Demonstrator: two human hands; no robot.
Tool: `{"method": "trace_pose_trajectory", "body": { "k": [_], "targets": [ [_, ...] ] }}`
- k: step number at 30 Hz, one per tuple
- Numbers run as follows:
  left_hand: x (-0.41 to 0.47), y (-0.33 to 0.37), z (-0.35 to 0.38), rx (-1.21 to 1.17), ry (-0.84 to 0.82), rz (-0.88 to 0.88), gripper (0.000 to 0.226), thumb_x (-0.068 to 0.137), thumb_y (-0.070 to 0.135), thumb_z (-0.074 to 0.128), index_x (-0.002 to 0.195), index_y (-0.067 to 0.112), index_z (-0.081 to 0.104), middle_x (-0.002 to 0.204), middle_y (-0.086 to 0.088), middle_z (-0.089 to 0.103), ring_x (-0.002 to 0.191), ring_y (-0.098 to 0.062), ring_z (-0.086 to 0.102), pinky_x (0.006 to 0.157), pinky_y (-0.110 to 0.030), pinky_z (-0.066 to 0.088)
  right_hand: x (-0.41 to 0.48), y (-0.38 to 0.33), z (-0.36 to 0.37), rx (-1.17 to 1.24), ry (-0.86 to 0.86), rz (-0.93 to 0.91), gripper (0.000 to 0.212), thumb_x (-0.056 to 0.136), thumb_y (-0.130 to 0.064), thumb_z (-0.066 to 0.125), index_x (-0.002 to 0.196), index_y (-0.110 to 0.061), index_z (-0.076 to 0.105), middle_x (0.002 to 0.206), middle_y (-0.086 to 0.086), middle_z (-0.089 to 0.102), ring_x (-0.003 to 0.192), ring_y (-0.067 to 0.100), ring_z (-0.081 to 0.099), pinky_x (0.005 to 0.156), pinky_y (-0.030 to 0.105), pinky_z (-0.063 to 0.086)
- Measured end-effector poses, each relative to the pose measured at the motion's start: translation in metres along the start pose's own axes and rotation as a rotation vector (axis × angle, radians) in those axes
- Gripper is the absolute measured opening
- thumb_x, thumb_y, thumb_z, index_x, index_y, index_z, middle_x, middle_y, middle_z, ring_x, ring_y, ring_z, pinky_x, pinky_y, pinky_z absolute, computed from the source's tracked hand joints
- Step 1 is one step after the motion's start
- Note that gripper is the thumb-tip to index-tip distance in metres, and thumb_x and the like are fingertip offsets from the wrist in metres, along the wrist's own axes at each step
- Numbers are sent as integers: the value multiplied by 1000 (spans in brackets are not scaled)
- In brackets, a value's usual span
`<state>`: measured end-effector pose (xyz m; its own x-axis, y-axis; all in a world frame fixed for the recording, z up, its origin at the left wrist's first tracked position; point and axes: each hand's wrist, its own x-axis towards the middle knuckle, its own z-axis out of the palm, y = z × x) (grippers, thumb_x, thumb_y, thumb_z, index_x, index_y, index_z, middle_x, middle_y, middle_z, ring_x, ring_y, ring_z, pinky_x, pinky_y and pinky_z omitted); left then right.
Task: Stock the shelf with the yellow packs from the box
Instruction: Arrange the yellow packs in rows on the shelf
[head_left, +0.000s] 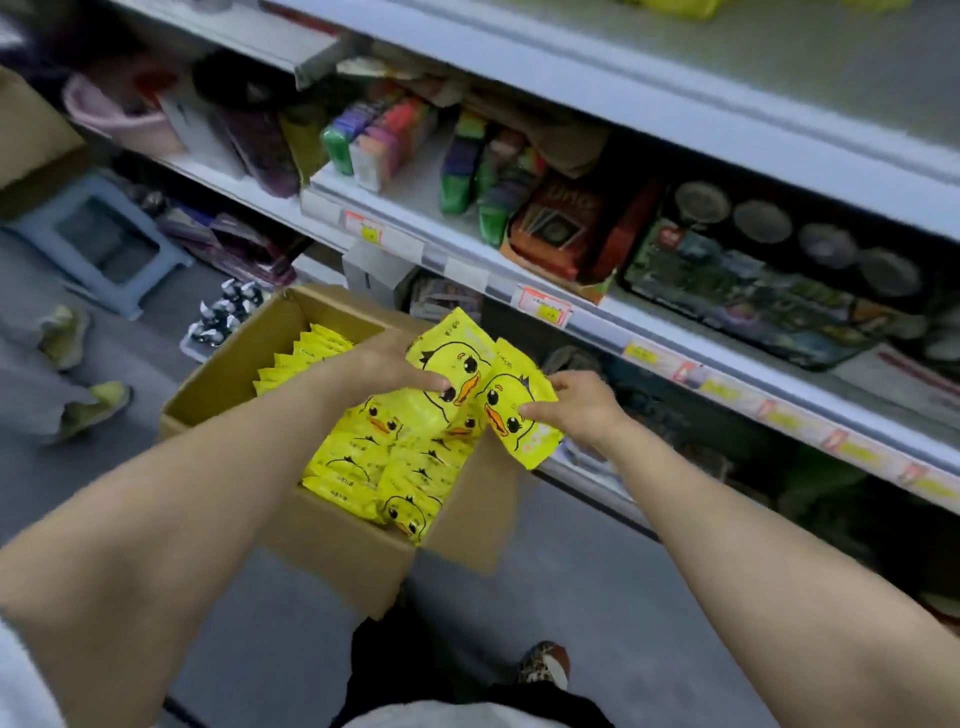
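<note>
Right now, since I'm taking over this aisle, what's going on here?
A person is working over an open cardboard box in front of the shelf. The left hand grips one yellow pack and the right hand pinches a second pack, both lifted just above the box. Many more packs lie in the box, so most of the stocking is not yet done.

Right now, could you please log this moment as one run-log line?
left hand: grips yellow duck-print pack | right hand: pinches second yellow pack | open brown cardboard box: more packs inside
</note>
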<state>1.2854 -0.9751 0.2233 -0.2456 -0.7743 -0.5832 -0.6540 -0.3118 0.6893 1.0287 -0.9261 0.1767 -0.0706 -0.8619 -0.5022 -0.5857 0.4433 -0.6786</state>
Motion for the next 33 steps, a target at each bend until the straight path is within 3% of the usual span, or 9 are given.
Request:
{"method": "trace_pose_trajectory", "body": {
  "k": [3,6,11,14,17,21,25,30,33],
  "targets": [
    [-17,57,14,6,-12,75,29,76,20,82,99,25,65,83,14,72,72,-2,67,70,-22,50,-27,12,-58,-26,62,-48,25,70,-32,87,74,-15,70,71,-1,67,66,13,58,57,29,43],
    [-34,112,30,15,-43,129,23,81,6,76,101,14,66,84,0,75,66,-13,71,53,-26,56,-53,18,-111,37,103,-86,20,70,-24,88,72,-18,69,78,4,73,65,12,61,65,33,52],
    [-54,203,38,143,9,300,29,79,4,77,105,10,66,95,-8,74,73,-16,73,58,-24,58,-95,17,-188,117,242,-153,26,73,-12,85,92,-2,71,82,12,73,62,13,62,58,22,48],
    [-62,260,37,157,50,416,35,79,3,77,111,12,65,99,-7,74,74,-14,72,59,-24,58,-107,11,-232,106,337,-209,33,67,-18,88,93,-6,70,91,17,74,77,22,67,74,37,56],
    [-56,313,36,153,57,517,43,78,2,77,116,16,64,102,-6,74,84,-20,73,74,-36,60,-119,5,-274,127,386,-261,32,66,-19,86,93,-13,69,92,7,75,88,27,71,84,48,58],
    [-37,383,28,227,100,613,38,74,8,81,106,19,65,103,-2,73,87,-17,70,85,-35,56,-131,-5,-329,85,429,-310,26,77,-9,81,96,-12,64,93,8,72,81,24,68,72,35,55],
    [1,449,18,402,236,616,70,63,30,89,126,24,57,122,11,60,114,-15,56,105,-37,43,-129,-15,-381,50,443,-358,23,78,-6,80,93,-14,65,89,4,73,80,21,68,74,32,53],
    [70,513,13,755,190,683,51,64,36,87,109,27,68,105,7,70,99,-19,64,94,-42,51,-108,-34,-430,-150,452,-353,20,75,-21,84,86,-25,67,77,-13,71,74,10,63,67,26,45],
    [111,537,16,961,169,665,60,65,37,87,119,20,64,112,2,65,103,-21,60,93,-41,51,-89,-46,-451,-258,382,-339,18,80,-21,80,92,-25,69,84,-10,73,78,9,67,69,28,51]
  ]
}}
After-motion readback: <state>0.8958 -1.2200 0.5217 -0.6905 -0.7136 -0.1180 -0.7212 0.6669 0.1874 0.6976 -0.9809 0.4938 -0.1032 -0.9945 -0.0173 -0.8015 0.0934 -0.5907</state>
